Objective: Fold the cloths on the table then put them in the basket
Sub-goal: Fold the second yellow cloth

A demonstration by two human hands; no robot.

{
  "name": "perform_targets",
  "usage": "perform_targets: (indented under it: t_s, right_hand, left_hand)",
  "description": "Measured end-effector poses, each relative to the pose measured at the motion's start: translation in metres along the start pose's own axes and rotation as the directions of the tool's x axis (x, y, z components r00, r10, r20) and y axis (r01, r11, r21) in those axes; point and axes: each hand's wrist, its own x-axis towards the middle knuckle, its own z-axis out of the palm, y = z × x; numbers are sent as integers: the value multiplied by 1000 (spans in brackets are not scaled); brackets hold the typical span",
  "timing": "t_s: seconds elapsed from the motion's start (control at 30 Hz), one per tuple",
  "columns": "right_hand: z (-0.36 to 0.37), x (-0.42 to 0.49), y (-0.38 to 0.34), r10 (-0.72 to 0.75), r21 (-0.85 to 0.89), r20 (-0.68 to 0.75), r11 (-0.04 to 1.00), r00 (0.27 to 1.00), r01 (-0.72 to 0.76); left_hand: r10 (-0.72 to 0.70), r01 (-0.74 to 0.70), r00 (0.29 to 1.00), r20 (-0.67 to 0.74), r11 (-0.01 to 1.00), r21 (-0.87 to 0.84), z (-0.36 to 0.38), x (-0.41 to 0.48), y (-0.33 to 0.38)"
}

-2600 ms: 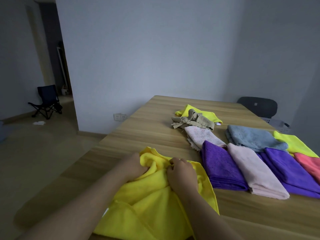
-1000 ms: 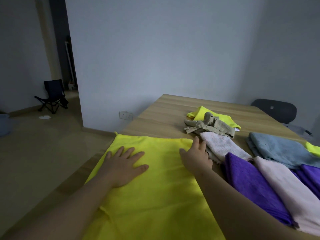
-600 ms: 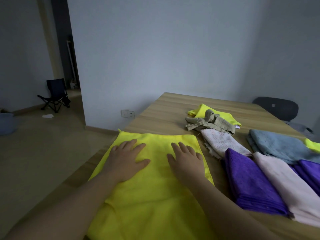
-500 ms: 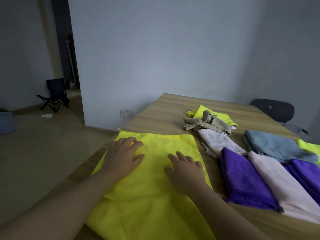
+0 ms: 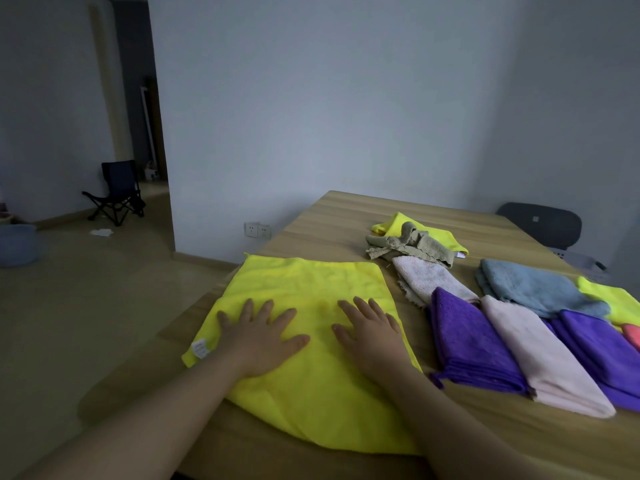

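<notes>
Tag: a small white tag (image 5: 200, 348) sticks out of the left edge of the big yellow cloth (image 5: 308, 282), near the left wrist. Its marks are too small to read.
Big yellow cloth: it lies spread out flat on the near left part of the wooden table (image 5: 329, 216). Its near edge lies close to the table's near edge.
Left hand (image 5: 258, 336): it lies flat on the yellow cloth, palm down, fingers straight and spread.
Right hand (image 5: 372, 332): it is flat on the same cloth, fingers straight. The two hands are side by side with a gap between them.
Folded cloths: a purple cloth (image 5: 467, 341) lies just beside the yellow one on the right. Next come a pink cloth (image 5: 533, 355) and a second purple cloth (image 5: 602, 348). Behind them lie a blue cloth (image 5: 533, 289) and a whitish cloth (image 5: 426, 277).
Messy pile: a crumpled brown cloth (image 5: 412, 244) sits on a small yellow cloth (image 5: 398, 221), farther back on the table.
Right edge: part of a yellow-green cloth (image 5: 613, 299) and a bit of a red cloth (image 5: 633, 334) show.
Around the table: a dark chair (image 5: 543, 225) stands at the far right side. Two wall sockets (image 5: 258, 230) are low on the wall.
Far room: a folding chair (image 5: 119, 192) and a blue tub (image 5: 17, 244) stand on the floor.
</notes>
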Motion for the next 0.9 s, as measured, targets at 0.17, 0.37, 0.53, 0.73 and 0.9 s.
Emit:
perform_targets:
  t_s: [0.17,0.37,0.53,0.73,0.9]
  right_hand:
    - [-9,-45,-3,-87,-12,77,996,993,89]
    - [-14,-99,3,-264,62,17,963,964,262]
    - [-15,-121,10,-398,18,62,917,915,398]
    - [-19,-127,12,-405,-18,-83,914,911,405]
    - [-20,-131,13,-363,-79,-161,932,918,354]
  left_hand:
    - [93,-132,898,-430,989,-62,0,-21,0]
    - [355,-444,866,-353,870,-214,3,-70,-24]
    - [324,-421,883,-340,867,-266,3,-99,-42]
    - [299,-370,914,-275,892,-259,-14,-112,-56]
    - [282,-356,910,-303,906,-228,-20,-111,-52]
